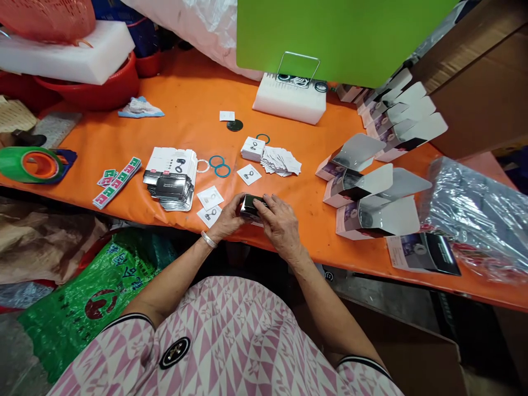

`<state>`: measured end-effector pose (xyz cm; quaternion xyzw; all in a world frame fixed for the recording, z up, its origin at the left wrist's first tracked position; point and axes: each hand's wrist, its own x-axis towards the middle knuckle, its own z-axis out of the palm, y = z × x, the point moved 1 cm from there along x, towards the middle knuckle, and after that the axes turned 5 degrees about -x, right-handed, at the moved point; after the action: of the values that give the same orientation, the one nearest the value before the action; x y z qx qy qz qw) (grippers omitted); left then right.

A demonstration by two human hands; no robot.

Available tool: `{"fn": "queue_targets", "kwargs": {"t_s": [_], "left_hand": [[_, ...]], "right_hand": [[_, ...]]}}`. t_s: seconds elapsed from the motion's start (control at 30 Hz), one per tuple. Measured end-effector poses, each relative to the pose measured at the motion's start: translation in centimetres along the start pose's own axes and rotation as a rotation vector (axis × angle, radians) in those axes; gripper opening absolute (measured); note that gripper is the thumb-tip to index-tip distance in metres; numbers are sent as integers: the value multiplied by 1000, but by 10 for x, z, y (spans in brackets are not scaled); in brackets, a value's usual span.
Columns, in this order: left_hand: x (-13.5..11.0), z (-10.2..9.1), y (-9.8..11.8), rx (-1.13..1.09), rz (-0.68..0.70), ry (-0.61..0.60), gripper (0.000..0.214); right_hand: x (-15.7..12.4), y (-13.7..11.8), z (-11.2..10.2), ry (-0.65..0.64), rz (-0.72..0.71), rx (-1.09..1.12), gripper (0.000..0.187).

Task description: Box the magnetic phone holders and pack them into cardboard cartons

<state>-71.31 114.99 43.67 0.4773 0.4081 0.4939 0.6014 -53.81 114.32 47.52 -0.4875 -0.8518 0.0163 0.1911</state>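
Observation:
A small black-topped carton (249, 204) is between my two hands at the table's front edge. My left hand (229, 221) is closed round its left side, thumb and fingers against it. The fingers of my right hand (284, 224) press on its top and right side; some fingertips are hidden beneath. Just left of the carton lie two printed leaflets, one (210, 196) above the other (209, 215). Another leaflet (249, 174) lies beyond the carton. A stack of flat printed cartons (175, 187) rests to the left.
Several open-topped boxes (367, 214) stand on the right, beside a plastic-wrapped bundle (478, 209). Leaflet piles (280, 161), teal rings (223, 170) and a white foam block (289, 102) lie farther back. Green tape (16, 164) and a sticker strip (117, 183) are at left.

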Motion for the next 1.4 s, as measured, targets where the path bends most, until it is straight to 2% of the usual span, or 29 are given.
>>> {"fn": "queue_targets", "kwargs": {"t_s": [0.13,0.27,0.4,0.53,0.63,0.77,0.87,0.93,1.03,1.17,1.27,1.4], "left_hand": [[1,0,-3,49,22,-15,62],[-2,-1,2,144,33,-47,66],[-3,-2,13,381,213,-92,73],[-1,-4,14,654,385,-117,55],[0,-7,11,855,458,-104,51],[7,-14,8,982,497,-111,53],[12,-14,10,956,548,-158,55],[10,-10,14,933,591,-143,61],[0,-5,20,915,598,-68,70],[-17,-6,21,934,568,-4,63],[-28,-8,16,988,594,16,56],[-35,-7,7,1059,690,-15,54]], "right_hand": [[-7,-7,0,-35,28,34,46],[-16,-14,5,-9,-39,75,48],[-21,-10,13,81,-78,142,47],[-23,0,20,134,-23,202,41],[-17,0,13,132,-40,102,32],[-1,-9,-5,4,-67,-64,35],[5,-9,-12,-63,-10,-96,48],[3,-2,-17,-57,38,-63,51],[-8,19,-34,51,217,-70,47],[-26,56,-59,194,441,-185,46],[-34,72,-64,210,478,-235,46],[-35,72,-59,220,487,-241,42]]}}
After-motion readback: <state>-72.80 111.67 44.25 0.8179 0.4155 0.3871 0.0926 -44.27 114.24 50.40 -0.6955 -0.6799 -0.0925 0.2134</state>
